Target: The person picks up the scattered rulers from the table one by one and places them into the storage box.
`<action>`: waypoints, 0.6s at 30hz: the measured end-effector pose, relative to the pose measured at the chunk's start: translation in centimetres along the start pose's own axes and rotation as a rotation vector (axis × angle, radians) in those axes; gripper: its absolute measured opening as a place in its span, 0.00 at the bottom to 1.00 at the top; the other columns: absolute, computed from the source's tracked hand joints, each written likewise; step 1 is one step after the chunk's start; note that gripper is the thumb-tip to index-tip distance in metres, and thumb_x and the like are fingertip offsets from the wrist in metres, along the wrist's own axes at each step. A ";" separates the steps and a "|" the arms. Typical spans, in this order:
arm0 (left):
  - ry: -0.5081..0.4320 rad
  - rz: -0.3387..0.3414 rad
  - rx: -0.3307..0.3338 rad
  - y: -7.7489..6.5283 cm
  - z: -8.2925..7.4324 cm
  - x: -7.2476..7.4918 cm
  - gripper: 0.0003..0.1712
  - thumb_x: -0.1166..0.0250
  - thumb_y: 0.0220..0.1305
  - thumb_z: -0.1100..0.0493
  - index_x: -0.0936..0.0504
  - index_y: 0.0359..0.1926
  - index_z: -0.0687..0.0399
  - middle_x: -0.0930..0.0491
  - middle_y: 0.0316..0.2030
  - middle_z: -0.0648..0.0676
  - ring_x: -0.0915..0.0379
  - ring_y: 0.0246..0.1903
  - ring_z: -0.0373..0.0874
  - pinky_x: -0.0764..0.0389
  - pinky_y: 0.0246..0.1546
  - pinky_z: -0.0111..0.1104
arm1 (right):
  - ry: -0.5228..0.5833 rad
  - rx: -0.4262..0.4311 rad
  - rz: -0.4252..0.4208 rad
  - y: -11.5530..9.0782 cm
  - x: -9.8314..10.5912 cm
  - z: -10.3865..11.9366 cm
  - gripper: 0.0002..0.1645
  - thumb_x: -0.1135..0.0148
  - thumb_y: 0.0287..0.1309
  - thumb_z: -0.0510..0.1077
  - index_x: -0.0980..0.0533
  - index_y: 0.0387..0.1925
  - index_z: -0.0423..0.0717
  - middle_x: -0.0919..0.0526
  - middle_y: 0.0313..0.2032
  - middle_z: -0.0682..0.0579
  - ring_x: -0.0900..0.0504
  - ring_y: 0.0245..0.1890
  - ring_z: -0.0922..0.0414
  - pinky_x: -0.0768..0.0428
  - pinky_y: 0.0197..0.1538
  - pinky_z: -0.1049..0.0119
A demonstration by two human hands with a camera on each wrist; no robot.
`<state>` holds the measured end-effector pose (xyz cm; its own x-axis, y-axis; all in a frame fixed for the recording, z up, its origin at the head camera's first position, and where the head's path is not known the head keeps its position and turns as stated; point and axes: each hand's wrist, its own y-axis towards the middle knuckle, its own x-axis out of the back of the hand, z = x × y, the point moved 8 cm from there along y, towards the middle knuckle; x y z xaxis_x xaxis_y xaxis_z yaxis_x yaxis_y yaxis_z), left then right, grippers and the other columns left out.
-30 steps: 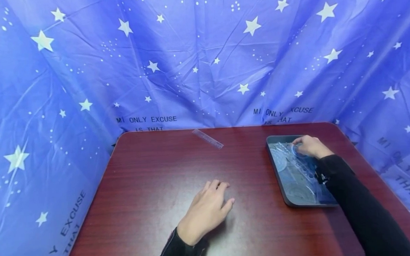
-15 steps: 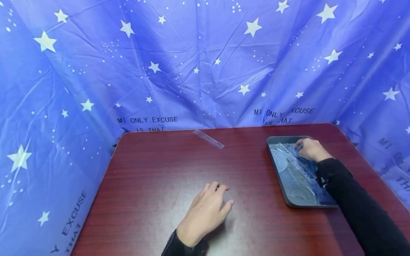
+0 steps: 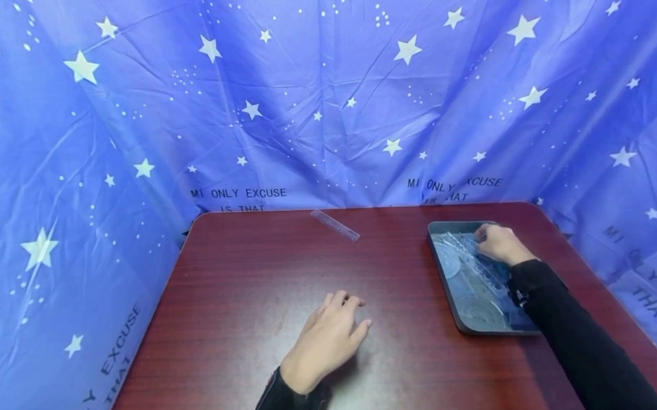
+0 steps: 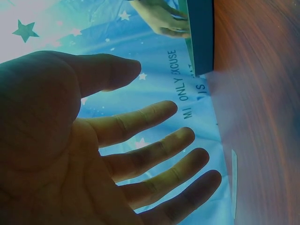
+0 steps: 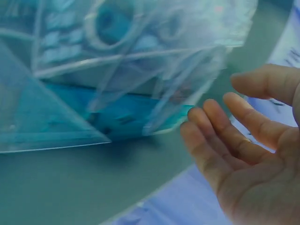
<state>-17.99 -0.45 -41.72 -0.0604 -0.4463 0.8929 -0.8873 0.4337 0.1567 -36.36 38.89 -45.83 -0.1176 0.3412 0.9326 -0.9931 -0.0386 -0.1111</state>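
Observation:
My right hand (image 3: 501, 244) is over the far right part of a dark grey tray (image 3: 496, 333) in the head view. The right wrist view shows its thumb and fingers apart, fingertips beside clear plastic drawing templates (image 5: 140, 28). A blue-tinted flat piece (image 5: 122, 112) lies under them, its end close to the fingertips; whether they touch is unclear. A clear piece with a triangular corner (image 5: 47, 112) is at the left. My left hand (image 3: 325, 341), palm down above the table, has its fingers spread and holds nothing, as the left wrist view confirms.
A clear ruler (image 3: 336, 225) lies slanted near the back edge of the reddish-brown table (image 3: 244, 280). A rounded clear piece (image 3: 449, 264) is at the tray's left side. Blue star-printed curtain (image 3: 325, 108) hangs behind and at both sides.
My right hand has drawn slightly to the right in the tray, and the curved blue edge at its fingertips no longer stands out. My left hand stays nearly still. The head view has tilted slightly up.

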 end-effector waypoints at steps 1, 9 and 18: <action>-0.002 0.001 0.003 0.0 0.1 0.0 0.21 0.32 0.74 0.49 0.15 0.61 0.53 0.15 0.55 0.53 0.20 0.53 0.47 0.14 0.54 0.42 | 0.005 0.005 0.003 -0.2 0.1 0.5 0.27 0.36 0.60 0.36 0.24 0.58 0.22 0.17 0.52 0.23 0.19 0.54 0.27 0.20 0.59 0.32; -0.025 0.020 0.047 1.0 1.7 0.2 0.21 0.33 0.75 0.49 0.15 0.61 0.55 0.16 0.55 0.55 0.21 0.56 0.49 0.14 0.56 0.46 | 0.023 0.092 0.045 -3.7 1.3 7.0 0.32 0.35 0.70 0.41 0.29 0.68 0.25 0.21 0.61 0.22 0.21 0.60 0.26 0.19 0.60 0.33; -0.009 0.134 0.082 5.0 4.5 0.5 0.25 0.36 0.78 0.47 0.18 0.66 0.57 0.18 0.61 0.59 0.22 0.61 0.56 0.15 0.59 0.55 | 0.059 0.244 0.014 -9.3 1.3 15.1 0.32 0.32 0.71 0.47 0.25 0.67 0.29 0.19 0.61 0.27 0.19 0.60 0.30 0.18 0.58 0.34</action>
<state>-24.50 -2.00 -42.40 -0.1851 -0.3959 0.8994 -0.9051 0.4252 0.0009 -27.35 25.53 -38.40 -0.1381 0.3926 0.9093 -0.9633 -0.2667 -0.0312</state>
